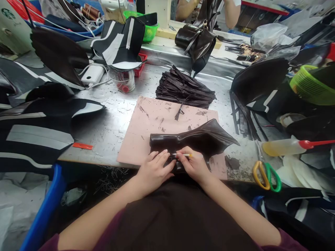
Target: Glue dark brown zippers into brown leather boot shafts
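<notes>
A dark brown leather piece (pixel 199 137) lies over the front part of a pink board (pixel 136 132), its pointed end to the right. My left hand (pixel 157 167) rests flat on the near edge of the leather with its fingers spread. Close beside it, my right hand (pixel 193 165) pinches a thin white and yellow pen (pixel 186 154), whose tip points left at the leather between both hands. A bundle of dark strips (pixel 183 87) sits at the board's back edge.
Scissors (pixel 267 176) and a glue bottle (pixel 284 147) lie to the right. Black pieces with white strips (pixel 39 136) are piled at left, near a blue bin (pixel 47 209). An orange piece (pixel 82 146) lies near the table edge. Across the table, a person's arms (pixel 231 14) show.
</notes>
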Demonstrator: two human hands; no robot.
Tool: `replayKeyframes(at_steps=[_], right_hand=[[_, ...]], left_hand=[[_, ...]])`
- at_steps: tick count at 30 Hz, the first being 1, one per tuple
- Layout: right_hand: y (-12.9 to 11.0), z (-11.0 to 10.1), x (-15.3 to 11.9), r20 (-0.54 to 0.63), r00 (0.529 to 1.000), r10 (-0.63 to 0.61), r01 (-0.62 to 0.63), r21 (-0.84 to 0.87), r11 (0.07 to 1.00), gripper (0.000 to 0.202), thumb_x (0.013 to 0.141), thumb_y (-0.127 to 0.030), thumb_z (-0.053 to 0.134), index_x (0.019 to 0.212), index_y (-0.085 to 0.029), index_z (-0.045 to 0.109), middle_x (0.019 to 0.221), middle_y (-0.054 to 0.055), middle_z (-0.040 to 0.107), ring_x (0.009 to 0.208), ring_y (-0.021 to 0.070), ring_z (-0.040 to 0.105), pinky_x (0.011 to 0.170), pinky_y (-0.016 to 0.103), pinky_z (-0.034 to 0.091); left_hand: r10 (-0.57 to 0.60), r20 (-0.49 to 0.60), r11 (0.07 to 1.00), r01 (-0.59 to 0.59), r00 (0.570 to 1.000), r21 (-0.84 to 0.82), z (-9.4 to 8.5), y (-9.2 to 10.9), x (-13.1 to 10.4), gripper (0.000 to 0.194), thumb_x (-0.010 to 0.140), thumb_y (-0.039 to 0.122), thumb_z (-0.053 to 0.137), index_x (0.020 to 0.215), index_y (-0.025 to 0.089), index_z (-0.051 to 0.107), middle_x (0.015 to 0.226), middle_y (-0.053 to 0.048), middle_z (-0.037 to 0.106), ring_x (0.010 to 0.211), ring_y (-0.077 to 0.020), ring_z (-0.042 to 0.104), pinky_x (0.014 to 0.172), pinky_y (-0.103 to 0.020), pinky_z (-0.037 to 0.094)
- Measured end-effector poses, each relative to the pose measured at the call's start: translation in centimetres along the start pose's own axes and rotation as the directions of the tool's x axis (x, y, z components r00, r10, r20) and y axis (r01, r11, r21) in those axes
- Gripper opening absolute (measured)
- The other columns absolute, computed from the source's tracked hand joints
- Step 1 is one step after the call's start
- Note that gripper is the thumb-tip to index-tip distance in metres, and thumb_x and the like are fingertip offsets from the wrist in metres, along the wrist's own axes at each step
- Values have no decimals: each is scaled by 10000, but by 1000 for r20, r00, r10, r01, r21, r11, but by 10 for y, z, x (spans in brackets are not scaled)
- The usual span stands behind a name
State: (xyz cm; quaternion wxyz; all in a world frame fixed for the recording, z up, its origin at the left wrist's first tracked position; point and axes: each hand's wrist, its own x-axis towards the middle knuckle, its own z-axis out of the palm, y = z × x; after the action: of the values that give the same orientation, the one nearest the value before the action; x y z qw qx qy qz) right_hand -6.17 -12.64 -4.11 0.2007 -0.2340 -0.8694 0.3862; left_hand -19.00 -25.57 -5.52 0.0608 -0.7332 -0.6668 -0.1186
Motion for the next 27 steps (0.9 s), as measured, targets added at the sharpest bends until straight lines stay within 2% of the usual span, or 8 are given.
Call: replayKeyframes(at_steps=[14,27], right_hand=[[0,1,-1,-1,1000,17,-17,0,1000,159,848,-273,435,757,-210,549,681,29,651,609,148,624,572,248,480],[-1,0,-2,-14,999,-37,37,7,999,162,847,-252,444,738,-187,545,636,23,636,565,129,604,539,222,459]], left_hand=[[-6,15,1000,6,1000,4,1,1,-1,310,849,382,457,1109,231,534,1187,-81,550,1143,-200,466,926,-359,315],[-4,-26,1000,4,1000,6,4,1,-1,331,822,372,510,1113,217,536,1163,-85,566,1123,-208,483,917,-359,319]])
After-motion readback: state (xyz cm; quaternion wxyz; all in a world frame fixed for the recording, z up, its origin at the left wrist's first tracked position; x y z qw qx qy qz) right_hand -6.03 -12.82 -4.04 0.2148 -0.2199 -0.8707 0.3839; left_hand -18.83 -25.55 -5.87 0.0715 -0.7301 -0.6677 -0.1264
